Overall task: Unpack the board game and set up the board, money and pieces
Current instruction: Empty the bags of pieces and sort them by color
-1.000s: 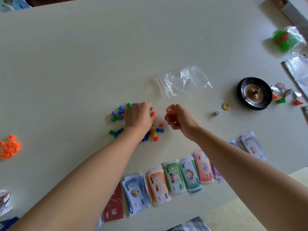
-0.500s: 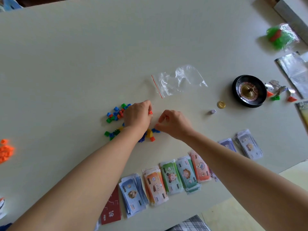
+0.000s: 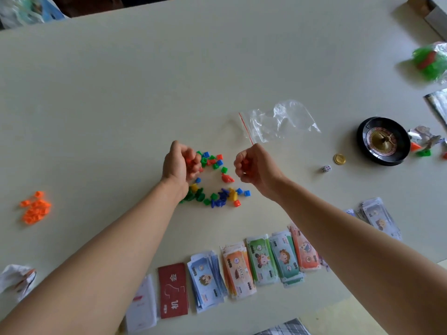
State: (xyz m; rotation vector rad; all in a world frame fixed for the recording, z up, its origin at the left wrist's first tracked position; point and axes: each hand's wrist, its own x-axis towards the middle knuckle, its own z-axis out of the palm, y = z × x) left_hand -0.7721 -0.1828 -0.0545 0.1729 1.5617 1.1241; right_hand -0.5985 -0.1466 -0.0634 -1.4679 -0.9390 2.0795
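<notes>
The left hand (image 3: 180, 165) hovers just above the pale surface (image 3: 121, 105) with its fingers clenched round several small red plastic pieces (image 3: 189, 161), which show between the curled fingers. The right hand (image 3: 257, 169) hangs beside it, fingers likewise curled in on at least one red piece; how many it holds cannot be told. Between and below the two hands lies the loose scatter of small coloured plastic pieces (image 3: 217, 189) in green, blue, red and yellow. Well off to the left sits a separate heap of orange plastic pieces (image 3: 36, 207), which suggests sorting by colour, with red the colour in hand. The crumpled clear zip-top plastic bag (image 3: 278, 122) lies beyond the right hand, seemingly emptied. The stacks of printed paper play money (image 3: 261, 259) are ranged in a row along the near edge, beside a dark red card (image 3: 173, 290). To the right are a black roulette wheel (image 3: 383, 141), a gold coin (image 3: 339, 158) and a white die (image 3: 326, 168).

The pieces look hard, very light and smooth, so they would likely skid under a careless sweep and slip from a loose fist. Each is best pinched by opposite sides between thumb and forefinger, then cupped in the palm. A full fist should be emptied low over the surface so nothing bounces.
</notes>
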